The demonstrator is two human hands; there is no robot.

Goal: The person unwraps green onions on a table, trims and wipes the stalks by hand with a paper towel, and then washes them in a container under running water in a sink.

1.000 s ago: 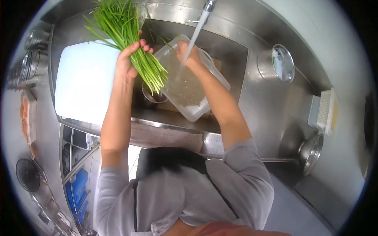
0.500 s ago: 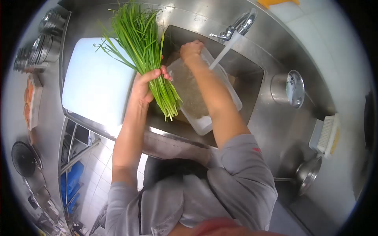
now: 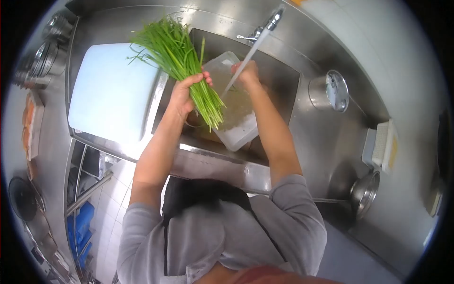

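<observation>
My left hand (image 3: pixel 184 93) is closed around a bunch of chives (image 3: pixel 177 54), gripping it near the pale cut ends. The long leaves fan out toward the far left, over the sink's edge. My right hand (image 3: pixel 248 73) is curled at the far right rim of a clear plastic tub (image 3: pixel 232 143); its fingertips are partly hidden by the running water. The tub sits in the steel sink (image 3: pixel 282 78), with brownish water in it. From the faucet (image 3: pixel 274 20), a stream falls into the tub beside my right hand.
A white board (image 3: pixel 111 90) covers the counter left of the sink. On the right stand a steel pot (image 3: pixel 321 92), plastic baskets (image 3: pixel 382 146) and a steel bowl (image 3: pixel 365 193). A tray of orange food (image 3: pixel 32 125) lies at far left.
My right hand has moved from the tub's far end to its right side, nearer me. The chives stay in my left hand. The camera view has shifted.
</observation>
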